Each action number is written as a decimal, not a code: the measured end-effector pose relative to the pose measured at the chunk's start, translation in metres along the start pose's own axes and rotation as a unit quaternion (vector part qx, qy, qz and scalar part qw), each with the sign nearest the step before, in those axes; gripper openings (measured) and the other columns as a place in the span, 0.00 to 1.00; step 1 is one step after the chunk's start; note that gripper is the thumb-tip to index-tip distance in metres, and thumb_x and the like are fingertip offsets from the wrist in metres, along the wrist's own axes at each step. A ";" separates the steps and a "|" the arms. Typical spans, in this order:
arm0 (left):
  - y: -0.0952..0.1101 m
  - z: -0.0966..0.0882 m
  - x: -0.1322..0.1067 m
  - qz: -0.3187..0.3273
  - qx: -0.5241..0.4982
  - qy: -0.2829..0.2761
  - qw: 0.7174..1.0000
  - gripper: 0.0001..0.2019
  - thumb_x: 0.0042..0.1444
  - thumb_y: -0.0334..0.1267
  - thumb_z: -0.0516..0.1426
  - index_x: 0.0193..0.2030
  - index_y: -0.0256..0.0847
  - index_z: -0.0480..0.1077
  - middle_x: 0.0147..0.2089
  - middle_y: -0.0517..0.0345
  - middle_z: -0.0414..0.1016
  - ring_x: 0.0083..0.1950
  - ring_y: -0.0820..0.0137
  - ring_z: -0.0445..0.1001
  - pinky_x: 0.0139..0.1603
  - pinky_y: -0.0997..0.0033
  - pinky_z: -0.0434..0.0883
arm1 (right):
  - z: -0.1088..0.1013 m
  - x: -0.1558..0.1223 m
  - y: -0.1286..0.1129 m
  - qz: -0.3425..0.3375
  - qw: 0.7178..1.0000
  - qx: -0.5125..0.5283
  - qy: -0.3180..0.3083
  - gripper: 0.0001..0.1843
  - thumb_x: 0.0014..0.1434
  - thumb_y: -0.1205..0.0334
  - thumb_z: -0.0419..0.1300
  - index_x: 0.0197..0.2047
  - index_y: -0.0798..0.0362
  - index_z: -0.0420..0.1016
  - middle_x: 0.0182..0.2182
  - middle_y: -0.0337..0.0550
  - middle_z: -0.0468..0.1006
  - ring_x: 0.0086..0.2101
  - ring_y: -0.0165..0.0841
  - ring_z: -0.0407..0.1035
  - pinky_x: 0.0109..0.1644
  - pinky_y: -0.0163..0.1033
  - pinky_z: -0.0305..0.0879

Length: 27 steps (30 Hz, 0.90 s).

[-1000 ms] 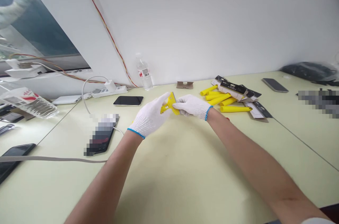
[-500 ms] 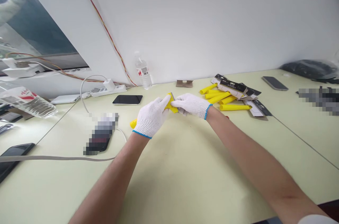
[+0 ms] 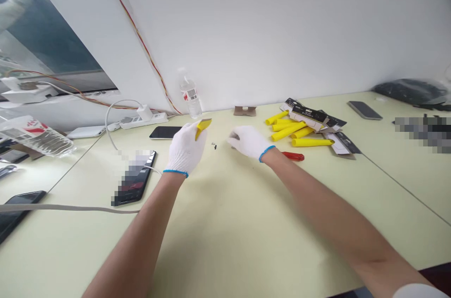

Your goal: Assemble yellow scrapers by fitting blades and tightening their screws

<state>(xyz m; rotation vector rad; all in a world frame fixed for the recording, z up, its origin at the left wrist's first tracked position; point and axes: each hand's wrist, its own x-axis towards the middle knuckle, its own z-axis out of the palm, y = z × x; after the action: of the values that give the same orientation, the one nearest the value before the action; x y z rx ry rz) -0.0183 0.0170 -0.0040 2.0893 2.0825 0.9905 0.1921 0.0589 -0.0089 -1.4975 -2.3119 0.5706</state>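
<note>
Your left hand (image 3: 185,150), in a white knit glove, is raised and pinches a yellow scraper (image 3: 203,127) between thumb and fingers. The glove hides most of the tool, so the exact grip is hard to read. The scraper sits at 1 o'clock on that hand. Your right hand (image 3: 249,142), gloved alike, is half open with the fingers loosely curled, holding nothing, well apart at 3 o'clock from the left. Tiny dark bits (image 3: 214,146) lie on the desk (image 3: 225,223) between the hands. At 2 o'clock from your right wrist sit a red handle (image 3: 293,156), yellow tubes (image 3: 299,132) and black-and-white cards (image 3: 308,117). From 10 to 12 o'clock off your left hand stand a black phone (image 3: 165,133), a power strip (image 3: 143,120) and a water bottle (image 3: 190,97).
</note>
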 end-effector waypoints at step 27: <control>-0.003 -0.018 0.002 -0.172 -0.250 -0.061 0.951 0.13 0.61 0.43 0.60 0.29 0.39 0.66 0.24 0.63 0.70 0.27 0.74 0.69 0.33 0.71 0.68 | 0.011 0.054 -0.010 -0.011 0.999 0.040 -0.026 0.11 0.68 0.59 0.57 0.41 0.59 0.76 0.37 0.48 0.81 0.32 0.29 0.71 0.34 0.31 0.63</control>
<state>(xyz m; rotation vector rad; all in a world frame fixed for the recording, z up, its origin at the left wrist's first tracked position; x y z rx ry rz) -0.0295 0.0124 0.0094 1.4459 1.8021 1.1436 0.1574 0.1024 -0.0104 -1.4344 -2.3119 0.6958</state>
